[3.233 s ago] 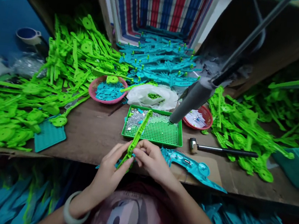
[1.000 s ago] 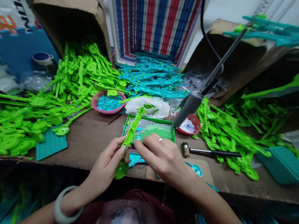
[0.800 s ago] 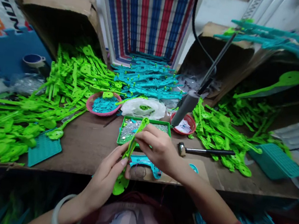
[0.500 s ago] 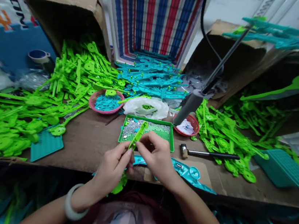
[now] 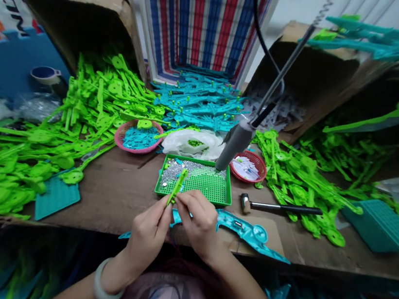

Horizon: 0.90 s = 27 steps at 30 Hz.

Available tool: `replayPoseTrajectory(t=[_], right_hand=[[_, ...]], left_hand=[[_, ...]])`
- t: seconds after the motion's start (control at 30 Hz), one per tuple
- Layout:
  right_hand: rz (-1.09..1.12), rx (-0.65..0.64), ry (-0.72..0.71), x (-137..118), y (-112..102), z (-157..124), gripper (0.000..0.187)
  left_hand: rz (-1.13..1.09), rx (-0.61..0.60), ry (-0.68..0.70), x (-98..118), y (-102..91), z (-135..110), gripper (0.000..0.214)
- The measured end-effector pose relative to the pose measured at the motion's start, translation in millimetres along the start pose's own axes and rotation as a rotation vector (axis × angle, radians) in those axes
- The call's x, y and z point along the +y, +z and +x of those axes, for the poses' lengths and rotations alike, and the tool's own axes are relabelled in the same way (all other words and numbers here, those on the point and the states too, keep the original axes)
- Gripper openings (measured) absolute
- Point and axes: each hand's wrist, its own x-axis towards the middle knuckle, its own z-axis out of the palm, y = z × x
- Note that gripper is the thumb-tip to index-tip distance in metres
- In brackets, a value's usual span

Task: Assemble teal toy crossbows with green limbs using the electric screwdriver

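My left hand (image 5: pixel 151 224) is closed round a long bright green plastic part (image 5: pixel 179 186), whose narrow end points up and away from me. My right hand (image 5: pixel 199 220) meets it from the right, fingertips pinched against the part's side; anything small between them is hidden. Just beyond lies a green perforated tray (image 5: pixel 209 187) with small silvery metal pieces and a few blue bits. A curved turquoise plastic part (image 5: pixel 244 229) rests at the table's front edge, partly behind my right hand.
A grey electric screwdriver (image 5: pixel 237 144) hangs over the tray. Right of it are a red basket (image 5: pixel 249 166) with white pieces and a hammer (image 5: pixel 280 206). A pink basket (image 5: pixel 138 136) holds blue pieces. Green parts (image 5: pixel 6 168) are heaped on both sides.
Both hands have drawn slightly lower, with the green part tilted more upright. The right fingers have closed in nearer to the left hand. The hanging screwdriver has shifted left over the tray.
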Motion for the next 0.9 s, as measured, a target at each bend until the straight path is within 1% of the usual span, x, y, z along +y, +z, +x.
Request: replayPoseTrajectory(t=[0.07, 0.17, 0.23, 0.3, 0.4, 0.47, 0.53, 0.6, 0.7, 0.77, 0.83, 0.9], right_hand=[[-0.002, -0.03, -0.035, 5, 1, -4, 0.02], [0.076, -0.089, -0.009, 8, -2, -6, 0.028], [0.134, -0.118, 0.015, 8, -6, -6, 0.03], [0.155, -0.115, 0.04, 7, -9, -6, 0.027], [0.169, -0.087, 0.122, 5, -11, -7, 0.014], [0.233, -0.081, 0.216, 5, -11, -8, 0.008], [0.304, -0.088, 0.288, 6, -11, -10, 0.007], [0.305, -0.085, 0.269, 9, -10, -12, 0.008], [0.235, -0.06, 0.12, 15, -9, -14, 0.009], [0.257, -0.043, 0.05, 20, -9, -15, 0.01], [0.33, -0.034, 0.056, 24, -11, -16, 0.011], [0.401, -0.027, 0.109, 26, -12, -16, 0.013]], left_hand=[[-0.011, 0.002, -0.049, -2, 0.5, -2, 0.029], [-0.029, 0.024, -0.087, -4, 1.0, -5, 0.029], [-0.025, 0.028, -0.082, -3, 1.5, -7, 0.029], [0.001, 0.013, -0.048, -1, 2.2, -9, 0.029], [0.058, -0.017, 0.009, 1, 2.9, -11, 0.03], [0.066, -0.032, 0.011, 2, 2.7, -13, 0.03], [0.05, -0.047, -0.018, 3, 2.0, -14, 0.029], [0.037, -0.068, -0.045, 4, 1.3, -16, 0.029], [0.03, -0.113, -0.053, 6, 1.1, -17, 0.029], [0.001, -0.146, -0.065, 8, 1.7, -18, 0.027], [-0.053, -0.187, -0.107, 10, 2.8, -19, 0.025], [-0.108, -0.247, -0.168, 11, 4.2, -20, 0.028]])
